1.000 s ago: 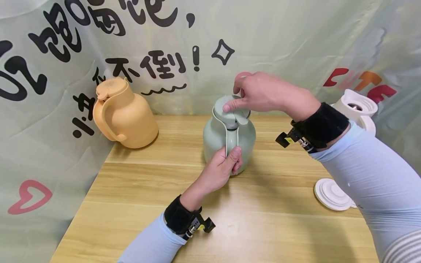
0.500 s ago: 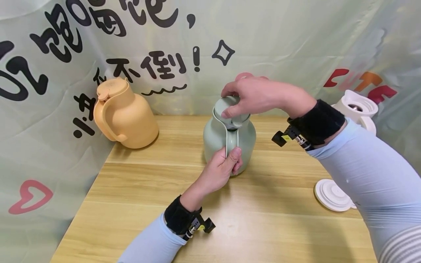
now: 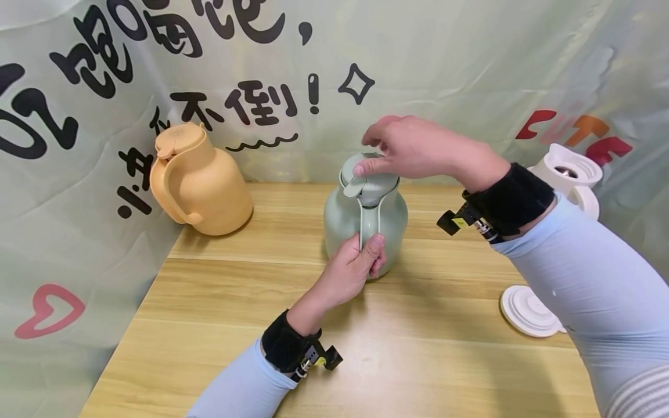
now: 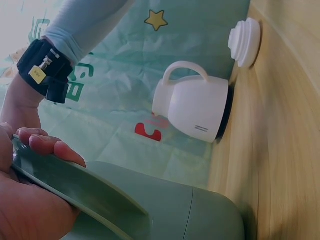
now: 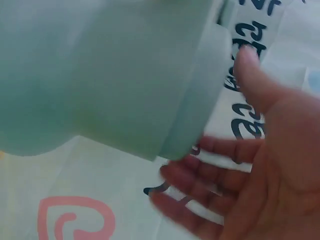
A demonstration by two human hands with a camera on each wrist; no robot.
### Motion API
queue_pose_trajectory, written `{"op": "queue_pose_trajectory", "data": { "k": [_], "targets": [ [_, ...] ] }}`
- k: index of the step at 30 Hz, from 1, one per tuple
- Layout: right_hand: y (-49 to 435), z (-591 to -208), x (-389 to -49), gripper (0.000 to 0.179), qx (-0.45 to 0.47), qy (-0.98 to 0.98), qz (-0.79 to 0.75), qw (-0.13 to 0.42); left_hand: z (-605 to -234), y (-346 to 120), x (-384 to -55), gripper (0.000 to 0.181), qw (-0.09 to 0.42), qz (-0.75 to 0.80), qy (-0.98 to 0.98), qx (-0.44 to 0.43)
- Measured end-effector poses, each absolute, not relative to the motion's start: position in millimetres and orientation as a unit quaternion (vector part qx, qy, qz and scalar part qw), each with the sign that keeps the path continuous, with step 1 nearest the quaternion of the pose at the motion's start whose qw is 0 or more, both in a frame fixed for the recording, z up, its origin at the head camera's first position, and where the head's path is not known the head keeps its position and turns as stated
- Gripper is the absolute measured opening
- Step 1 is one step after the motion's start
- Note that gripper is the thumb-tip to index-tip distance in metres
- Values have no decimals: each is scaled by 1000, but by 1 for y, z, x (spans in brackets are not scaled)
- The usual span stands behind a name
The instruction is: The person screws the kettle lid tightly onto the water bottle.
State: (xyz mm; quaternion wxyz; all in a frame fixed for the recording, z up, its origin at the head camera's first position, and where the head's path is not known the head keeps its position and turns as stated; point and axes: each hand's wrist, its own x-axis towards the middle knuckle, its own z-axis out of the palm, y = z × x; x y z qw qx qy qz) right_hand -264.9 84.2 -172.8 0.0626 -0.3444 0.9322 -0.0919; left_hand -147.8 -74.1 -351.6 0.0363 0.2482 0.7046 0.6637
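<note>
A sage-green jug (image 3: 340, 217) stands upright on the wooden table, its handle facing the person. My left hand (image 3: 347, 270) grips this handle (image 3: 370, 222), thumb laid along it; the left wrist view shows fingers curled round it. On the jug's mouth sits a round green lid (image 3: 378, 184) with a tab (image 3: 355, 186) pointing to the front left. My right hand (image 3: 418, 148) hovers over the lid, fingers raised behind it and thumb overlapping its top. In the right wrist view, loosely bent fingers (image 5: 175, 175) are right at the lid's rim, and a gap shows beside the thumb.
An orange jug (image 3: 216, 191) with its lid on stands at the back left. At the right, a white jug (image 3: 569, 168) stands uncovered, partly hidden by the right arm. A white lid (image 3: 528, 310) lies in front of it. A printed cloth (image 3: 444, 64) hangs behind the table.
The lid has turned, its tab swinging from the right of the handle to the left. My right hand lowered onto the lid, then rose slightly. The left hand has stayed on the handle.
</note>
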Motion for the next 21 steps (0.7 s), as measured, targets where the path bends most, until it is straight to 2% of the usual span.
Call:
{"op": "queue_pose_trajectory", "data": {
  "k": [7,16,21],
  "targets": [
    [88,-167,-259,78,-382,912,-85,123,-352,-74,-148,60,37,663,705,247],
    [88,-173,-265,63,-383,914,-103,82,-352,-74,-148,60,30,660,709,247],
    [89,-176,-268,61,-365,920,-123,68,-351,-74,-147,58,28,657,711,248]
  ]
}}
